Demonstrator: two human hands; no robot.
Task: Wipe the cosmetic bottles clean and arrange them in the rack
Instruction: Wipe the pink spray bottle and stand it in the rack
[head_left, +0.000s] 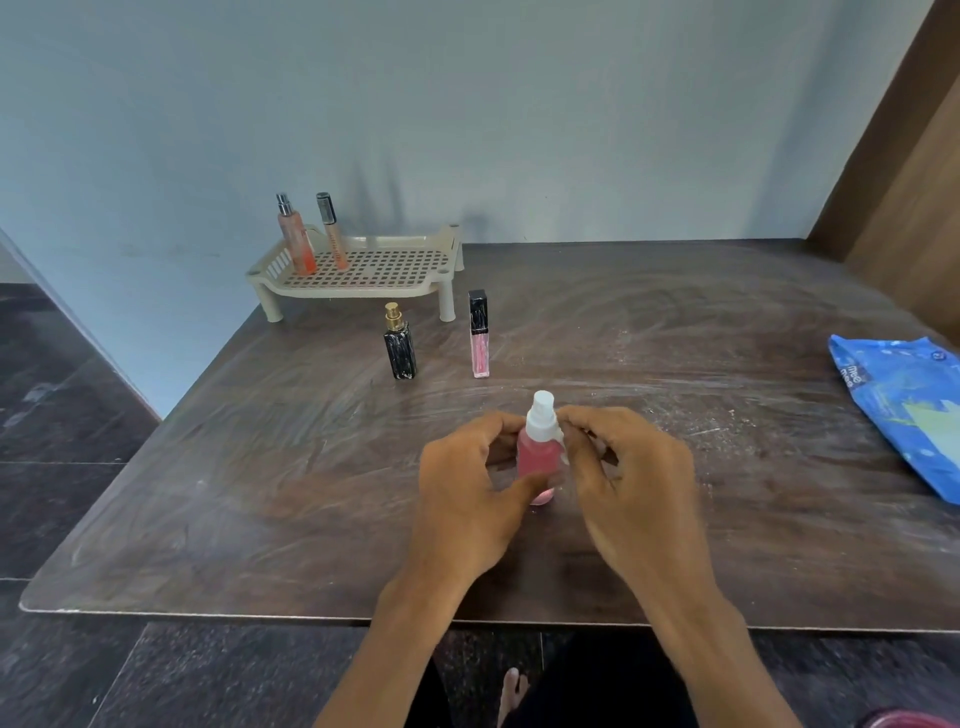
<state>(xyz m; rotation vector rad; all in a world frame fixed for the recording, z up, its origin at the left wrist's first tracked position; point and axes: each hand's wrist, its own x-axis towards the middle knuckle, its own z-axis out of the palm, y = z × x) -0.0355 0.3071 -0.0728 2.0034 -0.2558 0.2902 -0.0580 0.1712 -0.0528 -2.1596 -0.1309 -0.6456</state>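
A pink spray bottle (537, 457) with a white cap stands upright on the table near its middle. My left hand (467, 493) grips its body from the left. My right hand (623, 478) pinches a small white wipe (562, 441) against the bottle's right side, near the neck. A beige perforated rack (363, 270) stands at the back left; in it are an orange spray bottle (296, 236) and a slim peach tube (332, 234). In front of the rack stand a black perfume bottle (400, 345) with a gold cap and a pink lip gloss tube (479, 338).
A blue wipes packet (909, 410) lies at the table's right edge. The dark wooden table (260, 467) shows dusty smears. A blue wall is behind it, a brown door at the far right, dark floor tiles to the left.
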